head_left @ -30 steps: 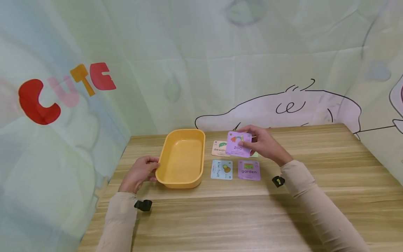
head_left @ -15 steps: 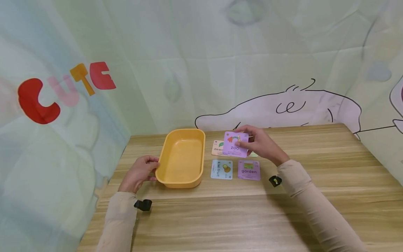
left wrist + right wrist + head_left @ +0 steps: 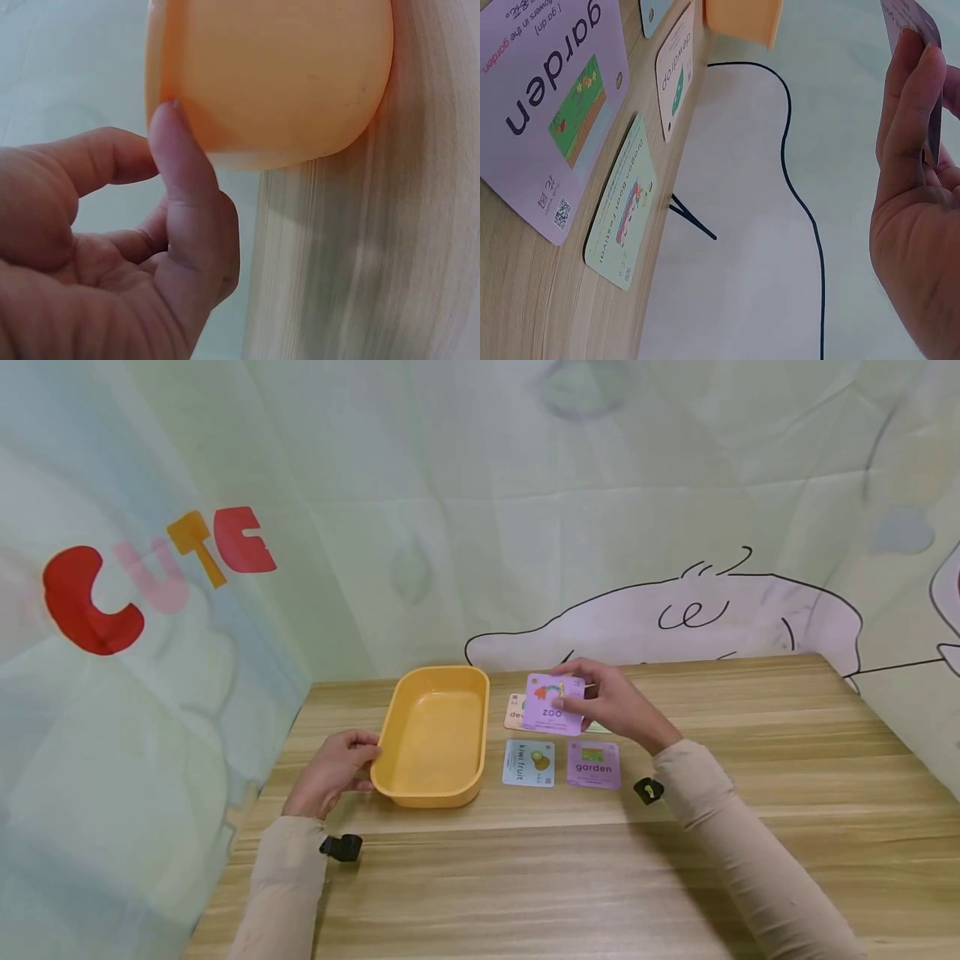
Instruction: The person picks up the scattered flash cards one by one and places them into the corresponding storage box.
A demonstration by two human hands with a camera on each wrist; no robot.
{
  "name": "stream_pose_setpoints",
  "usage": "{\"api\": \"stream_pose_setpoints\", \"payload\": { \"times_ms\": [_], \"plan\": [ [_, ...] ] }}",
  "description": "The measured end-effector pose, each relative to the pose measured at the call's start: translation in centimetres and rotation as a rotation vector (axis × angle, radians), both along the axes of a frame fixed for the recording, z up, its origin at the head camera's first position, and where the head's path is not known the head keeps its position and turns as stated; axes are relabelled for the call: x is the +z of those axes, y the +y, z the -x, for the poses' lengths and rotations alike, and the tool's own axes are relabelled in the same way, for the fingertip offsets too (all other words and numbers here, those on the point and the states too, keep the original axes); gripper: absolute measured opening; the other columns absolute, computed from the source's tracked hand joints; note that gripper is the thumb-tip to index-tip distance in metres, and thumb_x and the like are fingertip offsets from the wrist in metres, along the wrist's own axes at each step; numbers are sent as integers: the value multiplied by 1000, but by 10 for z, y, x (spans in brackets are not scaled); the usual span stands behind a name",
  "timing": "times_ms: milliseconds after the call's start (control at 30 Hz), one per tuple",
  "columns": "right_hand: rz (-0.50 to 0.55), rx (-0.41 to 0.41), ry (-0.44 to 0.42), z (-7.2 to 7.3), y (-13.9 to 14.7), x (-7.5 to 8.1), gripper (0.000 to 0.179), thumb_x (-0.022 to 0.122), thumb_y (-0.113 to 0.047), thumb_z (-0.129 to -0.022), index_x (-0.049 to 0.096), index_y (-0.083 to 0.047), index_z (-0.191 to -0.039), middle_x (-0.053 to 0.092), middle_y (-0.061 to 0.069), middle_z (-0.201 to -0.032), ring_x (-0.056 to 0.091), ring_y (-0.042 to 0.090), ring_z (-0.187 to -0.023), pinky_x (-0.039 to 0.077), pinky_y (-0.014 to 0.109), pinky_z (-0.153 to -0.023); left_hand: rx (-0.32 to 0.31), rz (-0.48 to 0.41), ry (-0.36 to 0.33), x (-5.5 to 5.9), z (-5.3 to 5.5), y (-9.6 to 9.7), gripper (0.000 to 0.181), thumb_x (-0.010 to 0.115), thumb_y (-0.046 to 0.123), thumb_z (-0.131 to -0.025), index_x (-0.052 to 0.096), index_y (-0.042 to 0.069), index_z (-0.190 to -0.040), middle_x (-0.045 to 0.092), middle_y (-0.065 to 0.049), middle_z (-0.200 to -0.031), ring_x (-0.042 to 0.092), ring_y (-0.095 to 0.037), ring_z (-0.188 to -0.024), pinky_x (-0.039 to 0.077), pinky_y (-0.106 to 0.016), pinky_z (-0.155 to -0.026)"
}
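Between thumb and fingers, my right hand (image 3: pixel 617 702) pinches a purple "zoo" flash card (image 3: pixel 546 714), raised over the cards at the back. My left hand (image 3: pixel 333 772) grips the near left rim of a yellow plastic tray (image 3: pixel 429 739); the left wrist view has the thumb (image 3: pixel 184 165) and a finger at its edge. Below the raised card lie a blue "kiwi fruit" card (image 3: pixel 528 763) and a purple "garden" card (image 3: pixel 593 766). Partly hidden behind it is a peach "dewdrop" card (image 3: pixel 514 713). A green "Dragon Boat Festival" card (image 3: pixel 621 210) shows fully in the right wrist view.
Everything stands on a wood-grain table (image 3: pixel 480 885). A printed cloth backdrop (image 3: pixel 420 527) rises along its back and left sides. A small black camera is strapped at each wrist.
The right hand has carried the "zoo" card slowly to the left, covering more of the "dewdrop" card. The left hand and the tray have hardly moved.
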State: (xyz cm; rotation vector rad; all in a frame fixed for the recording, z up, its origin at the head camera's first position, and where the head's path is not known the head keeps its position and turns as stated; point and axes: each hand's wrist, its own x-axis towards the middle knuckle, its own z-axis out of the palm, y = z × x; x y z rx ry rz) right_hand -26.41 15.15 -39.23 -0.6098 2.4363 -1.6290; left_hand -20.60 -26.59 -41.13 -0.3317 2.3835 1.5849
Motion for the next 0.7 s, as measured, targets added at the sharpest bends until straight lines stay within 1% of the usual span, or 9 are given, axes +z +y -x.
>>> {"api": "stream_pose_setpoints", "payload": {
  "times_ms": [267, 433, 500, 700],
  "plan": [
    [16, 20, -4, 0, -4, -1, 42, 76, -16, -93, 62, -19, -132, 67, 14, -108, 70, 28, -83, 61, 44, -61, -22, -9, 10, 0, 0, -1, 33, 51, 14, -106, 51, -5, -133, 58, -16, -115, 64, -18, -84, 62, -32, -66],
    [17, 17, -11, -1, -7, -1, 41, 75, -15, -93, 63, -21, -132, 67, 13, -108, 70, 28, -84, 62, 40, -61, -27, -7, 10, 1, 0, -1, 34, 51, 14, -106, 51, -6, -134, 59, -17, -115, 64, -20, -85, 62, -32, -68],
    [18, 21, -11, 0, -8, -1, 41, 75, -15, -93, 63, -20, -132, 66, 13, -108, 70, 28, -83, 62, 39, -61, -28, -6, 9, 1, 0, -1, 34, 51, 14, -106, 51, -6, -134, 59, -18, -115, 64, -21, -85, 62, -33, -68],
    [22, 32, -8, -1, -11, -1, 41, 76, -16, -93, 62, -20, -132, 67, 13, -108, 70, 28, -83, 61, 45, -62, -29, -11, 7, 1, 0, -1, 34, 50, 14, -106, 50, -6, -134, 58, -18, -116, 65, -21, -86, 62, -32, -67]
  ]
}}
